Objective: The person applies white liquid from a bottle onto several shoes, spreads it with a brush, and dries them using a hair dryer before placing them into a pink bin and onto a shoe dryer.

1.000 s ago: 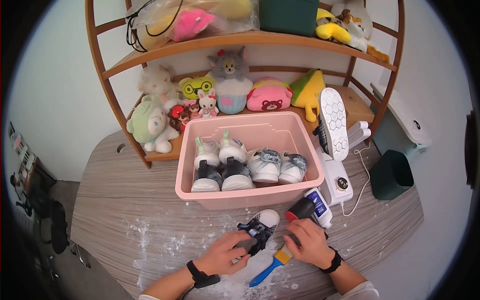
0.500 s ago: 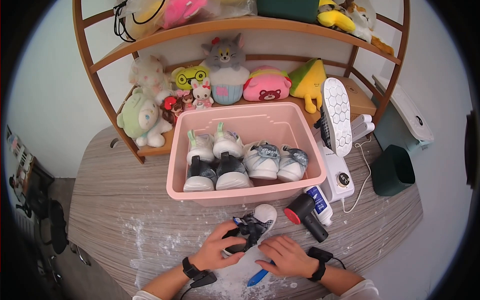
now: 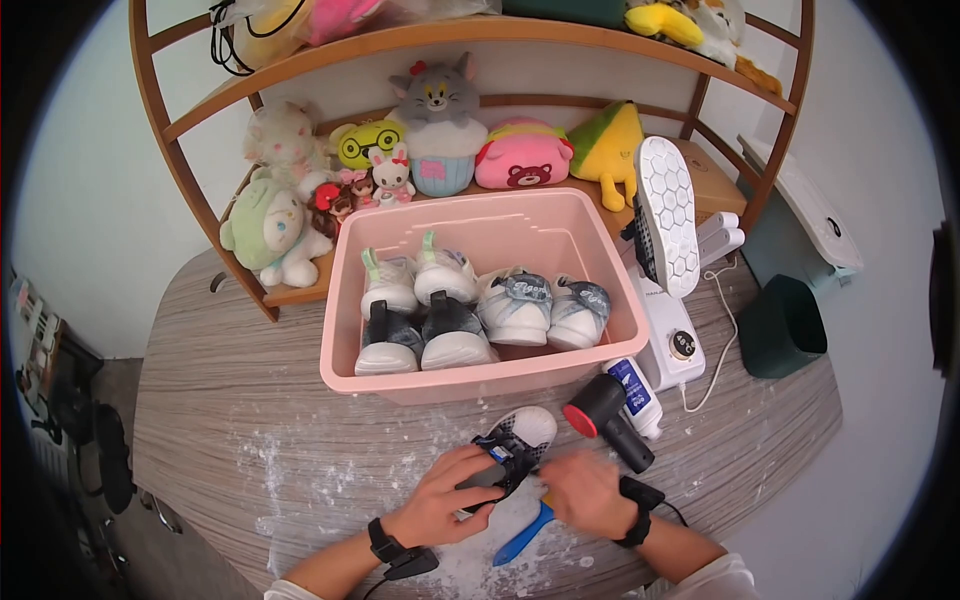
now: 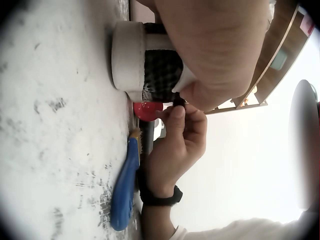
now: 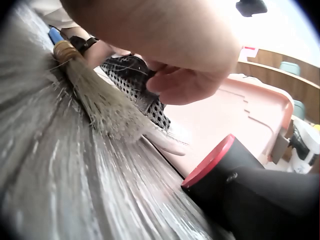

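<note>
A small black-and-white checkered shoe (image 3: 532, 428) rests on the table, its pale toe turned toward the pink bin. My left hand (image 3: 445, 497) holds it from the left, fingers over the opening and dark upper. Close by on the right is my right hand (image 3: 590, 493), blurred from above. In the left wrist view that right hand (image 4: 177, 137) pinches a small dark end, like a strap or lace, at the shoe's side (image 4: 162, 70). A blue-handled brush (image 3: 522, 535) lies beneath and beside the right hand, its pale bristles (image 5: 107, 102) showing in the right wrist view.
A pink bin (image 3: 460, 383) with several shoes stands behind. To the right lie a black hair dryer (image 3: 612, 420) and a white-and-blue bottle (image 3: 640, 400), beside a white shoe dryer (image 3: 670, 345) bearing another shoe (image 3: 667, 215). White residue marks the table (image 3: 330, 450). Plush toys (image 3: 440, 130) fill the shelf.
My right hand has moved left from over the hair dryer's handle to the shoe's side and now pinches there. My left hand stays on the shoe. The head view has shifted slightly.
</note>
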A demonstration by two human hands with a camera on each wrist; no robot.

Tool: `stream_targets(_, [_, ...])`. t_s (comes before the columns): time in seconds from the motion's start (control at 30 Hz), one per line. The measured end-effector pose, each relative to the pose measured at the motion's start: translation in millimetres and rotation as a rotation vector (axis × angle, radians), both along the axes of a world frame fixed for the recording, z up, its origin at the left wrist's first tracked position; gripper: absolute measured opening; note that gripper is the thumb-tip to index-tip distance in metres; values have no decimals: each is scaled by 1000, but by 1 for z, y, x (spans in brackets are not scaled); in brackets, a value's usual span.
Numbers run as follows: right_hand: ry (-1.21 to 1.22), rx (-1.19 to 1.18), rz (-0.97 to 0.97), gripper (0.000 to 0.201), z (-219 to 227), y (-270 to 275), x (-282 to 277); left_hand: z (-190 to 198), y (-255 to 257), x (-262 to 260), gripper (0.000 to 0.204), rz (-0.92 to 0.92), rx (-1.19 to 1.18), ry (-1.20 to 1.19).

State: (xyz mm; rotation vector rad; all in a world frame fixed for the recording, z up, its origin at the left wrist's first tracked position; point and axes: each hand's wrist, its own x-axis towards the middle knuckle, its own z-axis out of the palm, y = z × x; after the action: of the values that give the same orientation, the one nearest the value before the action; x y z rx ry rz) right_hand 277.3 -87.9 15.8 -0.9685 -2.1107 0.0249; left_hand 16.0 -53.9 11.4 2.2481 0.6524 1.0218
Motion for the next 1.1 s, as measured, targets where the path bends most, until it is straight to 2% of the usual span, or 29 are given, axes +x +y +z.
stream_targets(0.03, [2,-2,-1,24,1,3,2,0,0,0,27,-17,0,-4])
stream_targets(0.1, [196,-1,-222,22,6,11,8,4,2,2,26,-28,2,-11])
stream_targets(0.17, [208,-9,-238,22,-4,9,13,14,1,4,26,-52,59,46])
stream_targets(0.23, [194,17,-116,25,-6,7,12,12,0,6,26,-33,48,28])
stream_targets(0.37, [229,45,-54,26,4,7,5,13,-2,3,26,-46,92,71])
stream_targets(0.4, [193,27,-32,25,5,7,4,12,-1,2,26,-52,90,74])
stream_targets(0.47, [154,11,-6,26,5,6,4,10,0,2,26,-89,242,83])
stream_targets(0.53, [12,-28,96,27,5,6,3,9,0,0,27,-68,253,88])
stream_targets(0.6, [3,-23,107,29,6,6,1,7,1,-3,28,-48,267,94])
stream_targets(0.8, [2,2,127,28,8,3,1,-2,4,-3,31,13,110,-3])
stream_targets(0.87, [7,35,148,26,7,-1,-1,1,5,0,49,136,-207,-101])
stream_targets(0.9, [-10,21,190,25,8,-5,-2,1,6,-2,49,144,-204,-101])
stream_targets(0.97, [-27,11,236,24,7,-12,-7,-5,13,-7,74,84,-197,-33])
stream_targets(1.0, [-96,-7,283,24,6,-17,-11,-10,14,-8,74,88,-195,-33])
stream_targets(1.07, [-166,-21,331,25,8,-19,-16,-17,14,-9,88,6,-391,-112])
stream_targets(1.1, [-195,-43,351,26,12,-21,-17,-18,14,-10,88,10,-391,-112])
